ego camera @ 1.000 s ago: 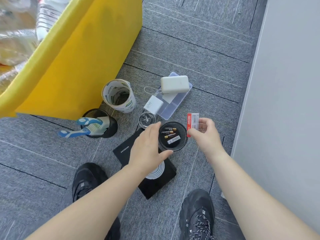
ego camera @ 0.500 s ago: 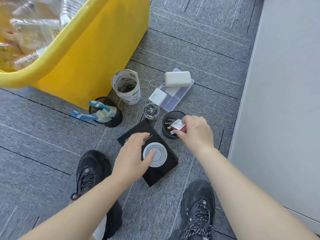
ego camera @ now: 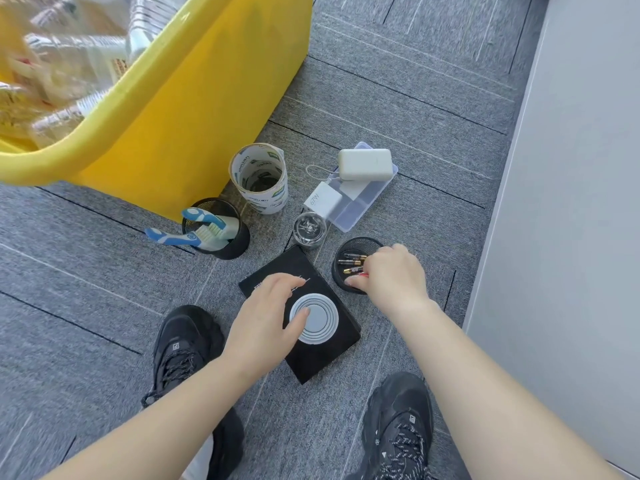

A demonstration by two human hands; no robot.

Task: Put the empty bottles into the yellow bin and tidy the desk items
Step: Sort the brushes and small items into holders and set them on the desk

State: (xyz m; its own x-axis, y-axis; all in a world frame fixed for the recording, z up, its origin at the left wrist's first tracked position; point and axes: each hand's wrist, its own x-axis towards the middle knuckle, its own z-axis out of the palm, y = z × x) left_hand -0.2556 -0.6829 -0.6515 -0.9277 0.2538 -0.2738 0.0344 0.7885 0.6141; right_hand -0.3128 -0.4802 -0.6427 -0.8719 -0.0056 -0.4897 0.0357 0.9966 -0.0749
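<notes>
The yellow bin (ego camera: 194, 109) stands at the upper left with clear empty bottles (ego camera: 69, 64) inside. On the carpet lies a black notebook (ego camera: 325, 355) with a grey ringed disc (ego camera: 320, 323) on it. My left hand (ego camera: 263, 320) rests on the disc's left side, fingers relaxed and thumb on the disc. A small round black dish (ego camera: 360, 244) beside the notebook holds several batteries (ego camera: 353, 261). My right hand (ego camera: 391, 278) is down in the dish, pinching a small red and white pack that is mostly hidden under the fingers.
A black mesh cup (ego camera: 239, 244) with blue toothbrushes (ego camera: 204, 220), a tape roll (ego camera: 259, 178), a small glass jar (ego camera: 309, 228), a white charger (ego camera: 322, 200) and a power bank (ego camera: 365, 164) on a clear box (ego camera: 360, 206) sit behind. A white wall (ego camera: 571, 202) runs along the right. My black shoes (ego camera: 183, 348) are in front.
My right hand brought the red and white pack from beside the dish down into it. My left hand left the dish's rim and settled on the grey disc.
</notes>
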